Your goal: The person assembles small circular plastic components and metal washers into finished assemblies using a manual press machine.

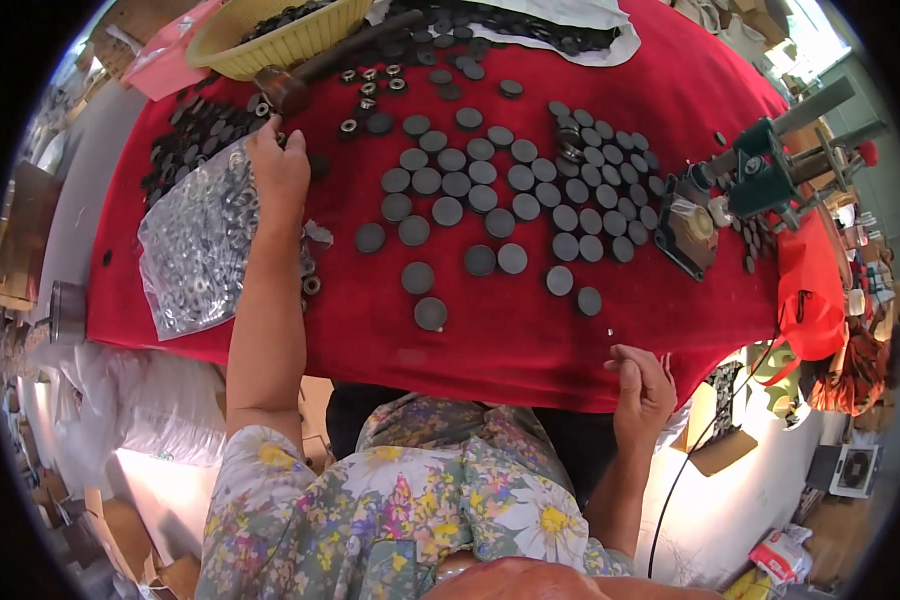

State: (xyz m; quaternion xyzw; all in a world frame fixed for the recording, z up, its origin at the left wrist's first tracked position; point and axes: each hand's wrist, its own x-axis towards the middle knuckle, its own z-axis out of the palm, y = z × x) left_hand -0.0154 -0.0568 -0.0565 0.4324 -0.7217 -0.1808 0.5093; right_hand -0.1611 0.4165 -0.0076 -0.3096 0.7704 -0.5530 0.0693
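My left hand (278, 168) reaches over the upper end of a clear plastic bag (192, 255) full of small metal rings. Its thumb and forefinger close around something small that I cannot make out, right beside a loose metal ring (263, 109) and the mallet (283, 92). Dark grey round discs (447, 211) lie flat in loose rows across the middle of the red cloth. At the front right edge, my right hand (644, 392) is curled, thumb against fingers; whatever it may hold is hidden. A tiny shiny bit (610, 332) lies just beyond its fingertips.
Behind the mallet stands a yellow basket (300, 45) of dark parts, next to a pink bin (173, 58). Several metal rings (369, 88) sit near the back. A green hand press (765, 165) occupies the right side, with a red-orange bag (810, 295) hanging below.
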